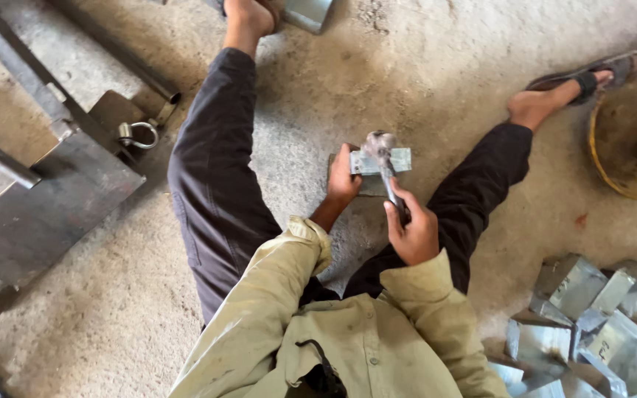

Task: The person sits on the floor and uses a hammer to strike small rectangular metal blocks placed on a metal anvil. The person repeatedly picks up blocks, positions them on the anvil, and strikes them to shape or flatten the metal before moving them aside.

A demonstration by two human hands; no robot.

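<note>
The person sits on the concrete floor (407, 81) with legs spread. The left hand (343, 179) is closed on the edge of a small bent sheet-metal piece (392, 160), which rests on a flat block (369, 186) on the floor between the legs. The right hand (411, 230) is wrapped tightly around the handle of a hammer (382, 147), whose head is on the piece. I think the risk is for the left fingers: they are just beside the hammer head, so a blow that slips off could hit them. The thin metal edge could also cut. More folded pieces (591, 324) lie near the lower right.
</note>
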